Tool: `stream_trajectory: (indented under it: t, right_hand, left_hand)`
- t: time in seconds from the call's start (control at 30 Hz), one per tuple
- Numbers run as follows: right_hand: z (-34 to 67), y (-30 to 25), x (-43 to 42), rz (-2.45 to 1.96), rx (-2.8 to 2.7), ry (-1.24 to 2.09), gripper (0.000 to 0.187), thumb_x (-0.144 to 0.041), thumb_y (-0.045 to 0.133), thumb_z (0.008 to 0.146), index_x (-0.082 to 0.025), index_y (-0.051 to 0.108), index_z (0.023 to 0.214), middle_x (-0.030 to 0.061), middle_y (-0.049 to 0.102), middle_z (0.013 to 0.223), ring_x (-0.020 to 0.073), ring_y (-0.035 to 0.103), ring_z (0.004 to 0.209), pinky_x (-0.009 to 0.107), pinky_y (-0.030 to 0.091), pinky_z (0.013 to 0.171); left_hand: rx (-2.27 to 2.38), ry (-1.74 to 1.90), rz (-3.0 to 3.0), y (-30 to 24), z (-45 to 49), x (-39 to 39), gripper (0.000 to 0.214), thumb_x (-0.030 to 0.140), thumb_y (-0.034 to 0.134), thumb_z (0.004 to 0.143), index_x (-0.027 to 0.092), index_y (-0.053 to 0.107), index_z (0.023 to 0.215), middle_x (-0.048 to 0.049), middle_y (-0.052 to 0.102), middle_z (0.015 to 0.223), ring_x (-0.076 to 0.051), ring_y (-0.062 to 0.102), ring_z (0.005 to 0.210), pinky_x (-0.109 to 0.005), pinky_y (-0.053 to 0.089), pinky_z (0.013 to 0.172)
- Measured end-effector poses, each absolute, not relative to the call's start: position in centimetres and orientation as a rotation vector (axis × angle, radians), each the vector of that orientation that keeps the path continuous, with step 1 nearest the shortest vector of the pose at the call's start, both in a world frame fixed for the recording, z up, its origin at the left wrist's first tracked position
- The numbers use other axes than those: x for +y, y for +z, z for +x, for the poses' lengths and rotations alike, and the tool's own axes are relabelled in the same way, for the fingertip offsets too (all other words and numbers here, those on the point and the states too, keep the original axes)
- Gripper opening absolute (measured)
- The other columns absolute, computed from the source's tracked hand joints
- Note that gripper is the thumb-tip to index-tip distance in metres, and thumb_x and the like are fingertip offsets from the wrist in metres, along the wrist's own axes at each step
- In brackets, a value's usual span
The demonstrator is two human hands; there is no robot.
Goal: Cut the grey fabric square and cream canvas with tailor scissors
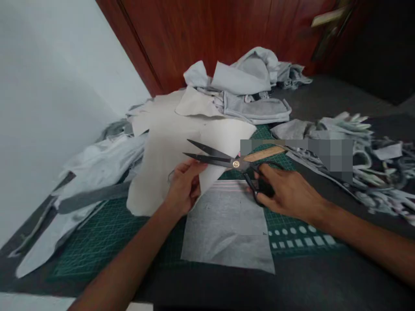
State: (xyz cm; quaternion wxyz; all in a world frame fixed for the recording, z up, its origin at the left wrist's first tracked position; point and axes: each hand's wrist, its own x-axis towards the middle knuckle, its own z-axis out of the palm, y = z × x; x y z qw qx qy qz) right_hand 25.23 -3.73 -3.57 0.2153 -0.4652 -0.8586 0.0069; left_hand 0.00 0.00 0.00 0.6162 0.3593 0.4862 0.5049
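Observation:
My right hand (287,192) is closed through the handles of black scissors (223,160), whose blades are spread apart and point left over a white fabric piece (168,142). My left hand (184,185) pinches the lower edge of that white fabric just below the blades. Both hands work over a green cutting mat (106,233). A grey square of fabric (227,229) lies flat on the mat just in front of my hands. A wooden ruler (264,153) lies behind the scissors' pivot.
Folded grey cloth (249,90) is heaped at the back by a red-brown wooden door (210,34). Scraps and cut strips (366,151) pile up at the right. More pale and grey fabric (87,172) spills off the left, beside a white wall.

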Motion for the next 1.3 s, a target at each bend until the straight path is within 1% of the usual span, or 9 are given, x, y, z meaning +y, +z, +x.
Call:
stream_trajectory:
  t: [0.2,0.4,0.67,0.8,0.97,1.03,1.13,1.3]
  right_hand:
    - [24.8,-3.8,-3.5,-1.301,-2.381,0.006,0.018,-0.025,0.057,0.086,-0.020,0.048,0.100,0.0070,0.072,0.083,0.0229,0.068,0.067,0.029,0.046,0.057]
    - [24.7,-3.5,-3.7,-1.292,-2.405,-0.067,0.012,-0.023,0.056,0.089,-0.020,0.047,0.097,0.0063,0.071,0.079,0.0235,0.068,0.066,0.029,0.044,0.055]
    - [24.7,-3.3,-3.8,-1.302,-2.396,-0.074,0.014,-0.023,0.056,0.087,-0.019,0.048,0.098,0.0069,0.070,0.079,0.0229,0.067,0.065,0.029,0.043,0.057]
    - [24.6,-3.4,-4.0,-1.354,-2.366,-0.057,0.014,-0.023,0.055,0.087,-0.019,0.048,0.098,0.0054,0.070,0.076,0.0226,0.066,0.062,0.029,0.039,0.055]
    - [25.0,-4.0,-3.4,-1.540,-2.259,-0.034,0.018,-0.029,0.054,0.089,-0.019,0.050,0.103,0.0085,0.073,0.089,0.0244,0.069,0.068,0.030,0.039,0.056]
    - [25.5,-4.1,-2.7,-1.658,-2.204,-0.008,0.019,-0.032,0.054,0.089,-0.019,0.051,0.102,0.0077,0.072,0.087,0.0241,0.068,0.064,0.031,0.038,0.055]
    - [26.1,-4.0,-1.8,-1.780,-2.119,-0.006,0.020,-0.035,0.056,0.087,-0.020,0.051,0.098,0.0055,0.069,0.079,0.0248,0.066,0.062,0.032,0.037,0.055]
    - [26.0,-3.5,-2.1,-1.690,-2.102,-0.051,0.028,-0.043,0.058,0.084,-0.021,0.047,0.097,0.0056,0.067,0.080,0.0266,0.067,0.067,0.032,0.038,0.058]
  left_hand:
    - [1.087,1.144,0.849,0.0,0.0,-0.1,0.023,0.026,0.083,0.058,0.019,0.067,0.072,0.0132,0.037,0.039,-0.002,0.022,0.030,-0.010,0.017,0.023]
    - [1.032,1.099,0.814,-0.3,0.0,-0.2,0.028,0.026,0.086,0.058,0.018,0.070,0.079,0.0140,0.036,0.040,-0.001,0.021,0.030,-0.010,0.016,0.024]
    - [1.023,1.062,0.813,-0.2,0.1,-0.2,0.033,0.026,0.088,0.057,0.017,0.071,0.084,0.0141,0.035,0.041,-0.001,0.020,0.030,-0.009,0.015,0.024]
    - [1.074,1.085,0.794,-0.3,0.1,-0.3,0.034,0.028,0.090,0.055,0.018,0.067,0.079,0.0138,0.038,0.041,-0.001,0.022,0.030,-0.010,0.015,0.024]
    - [1.090,1.062,0.787,-0.5,0.3,-0.1,0.034,0.031,0.089,0.055,0.019,0.062,0.072,0.0138,0.037,0.041,-0.002,0.023,0.029,-0.012,0.014,0.024]
    - [1.105,1.089,0.781,-0.3,0.3,-0.1,0.035,0.032,0.088,0.057,0.020,0.058,0.068,0.0140,0.036,0.041,-0.002,0.023,0.029,-0.012,0.014,0.024]
    - [1.148,1.160,0.744,0.2,0.2,0.1,0.036,0.030,0.085,0.057,0.021,0.052,0.066,0.0146,0.036,0.042,-0.001,0.021,0.030,-0.012,0.013,0.025]
    - [1.130,1.154,0.694,0.4,0.1,0.2,0.040,0.032,0.083,0.058,0.022,0.046,0.064,0.0151,0.035,0.041,-0.001,0.019,0.029,-0.013,0.013,0.024]
